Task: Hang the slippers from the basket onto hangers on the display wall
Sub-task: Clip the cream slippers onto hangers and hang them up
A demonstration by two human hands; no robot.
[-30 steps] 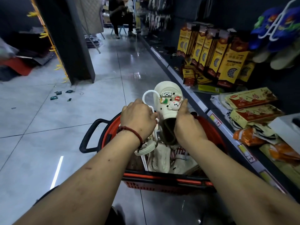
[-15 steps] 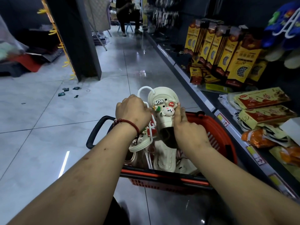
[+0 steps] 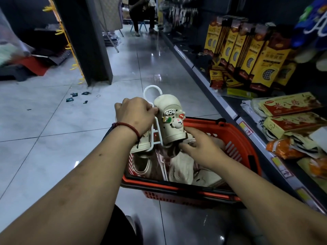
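Above the red basket (image 3: 235,137), your left grip (image 3: 136,114) is curled round the hanger (image 3: 151,86) below its hook, while your right grip (image 3: 200,147) seems to pinch the slipper (image 3: 168,124) at its heel opening. It is likely light, springy foam on thin plastic: carry by the hanger's neck and steady the heel.

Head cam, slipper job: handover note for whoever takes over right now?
Left hand: grips the white hanger just below its hook.
Right hand: fingers hold the heel end of the charm slipper on the hanger's right side.
Second slipper hangs on the hanger's left side, under the left hand.
Red basket is on the floor, with loose slippers inside.
Done: this pair looks mounted, held over the basket.
Left: hang it on the display wall, then the loose slippers.
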